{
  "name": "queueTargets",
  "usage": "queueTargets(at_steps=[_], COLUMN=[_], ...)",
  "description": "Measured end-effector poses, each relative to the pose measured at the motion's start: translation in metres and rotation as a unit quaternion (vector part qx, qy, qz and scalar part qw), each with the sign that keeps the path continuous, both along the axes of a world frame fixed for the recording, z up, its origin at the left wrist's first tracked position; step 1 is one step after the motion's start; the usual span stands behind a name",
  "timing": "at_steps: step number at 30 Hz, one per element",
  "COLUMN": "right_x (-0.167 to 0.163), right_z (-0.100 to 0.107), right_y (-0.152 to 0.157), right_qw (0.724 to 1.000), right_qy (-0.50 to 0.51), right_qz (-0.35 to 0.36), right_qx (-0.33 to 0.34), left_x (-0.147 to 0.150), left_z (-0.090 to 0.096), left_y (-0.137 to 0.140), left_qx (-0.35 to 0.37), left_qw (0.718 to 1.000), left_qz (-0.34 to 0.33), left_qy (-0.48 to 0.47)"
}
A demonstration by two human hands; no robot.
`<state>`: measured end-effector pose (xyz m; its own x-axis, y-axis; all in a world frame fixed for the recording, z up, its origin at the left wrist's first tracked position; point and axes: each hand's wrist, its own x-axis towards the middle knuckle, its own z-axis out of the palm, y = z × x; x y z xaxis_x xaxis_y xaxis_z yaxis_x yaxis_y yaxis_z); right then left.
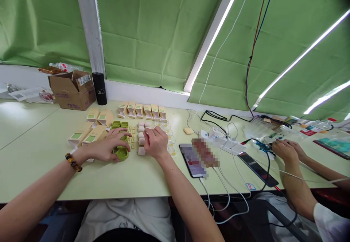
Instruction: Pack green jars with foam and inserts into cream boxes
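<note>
My left hand (pixel 107 146), with a beaded bracelet on its wrist, reaches over several small green containers (pixel 122 155). Its fingers are spread, and fingers and thumb rest at or just above the front ones. My right hand (pixel 157 141) has its fingers drawn together beside a column of pale pink rounded pieces (pixel 141 151); whatever is between its fingertips is hidden. Between the two hands stand rows of tiny yellow pieces (pixel 132 145). To the right of my right hand lie several clear pieces with yellow bits (pixel 172 149), partly covered by it.
Folded cream and green cartons (pixel 131 109) line the back; more cartons (pixel 77 135) lie left. A cardboard box (pixel 72 92) and black tumbler (pixel 100 89) stand behind. Phones (pixel 191 160), cables and a power strip (pixel 228 145) spread rightward, near another person's hands (pixel 286 150).
</note>
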<state>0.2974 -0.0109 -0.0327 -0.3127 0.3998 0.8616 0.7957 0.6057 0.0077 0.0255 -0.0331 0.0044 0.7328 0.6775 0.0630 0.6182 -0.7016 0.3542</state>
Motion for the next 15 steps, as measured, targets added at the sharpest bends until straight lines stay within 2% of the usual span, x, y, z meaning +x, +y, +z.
queueTargets(at_steps=[4, 7, 11, 15], right_x=[0.000, -0.001, -0.004, -0.010], right_z=[-0.001, -0.002, 0.000, 0.012], right_y=[0.001, 0.002, 0.005, 0.009], right_qw=[1.000, 1.000, 0.999, 0.999], right_qy=[-0.005, 0.004, 0.016, 0.038], right_qz=[-0.006, 0.002, 0.012, 0.026], right_qx=[-0.011, -0.018, -0.024, -0.027], left_x=[0.001, 0.005, 0.020, 0.036], left_z=[0.010, 0.015, 0.018, 0.013], left_y=[0.005, 0.011, 0.020, 0.031], left_qx=[0.011, 0.001, -0.065, -0.142], left_qw=[0.993, 0.968, 0.904, 0.825], left_qz=[-0.014, 0.028, 0.117, 0.122], left_qy=[-0.119, -0.251, -0.406, -0.533])
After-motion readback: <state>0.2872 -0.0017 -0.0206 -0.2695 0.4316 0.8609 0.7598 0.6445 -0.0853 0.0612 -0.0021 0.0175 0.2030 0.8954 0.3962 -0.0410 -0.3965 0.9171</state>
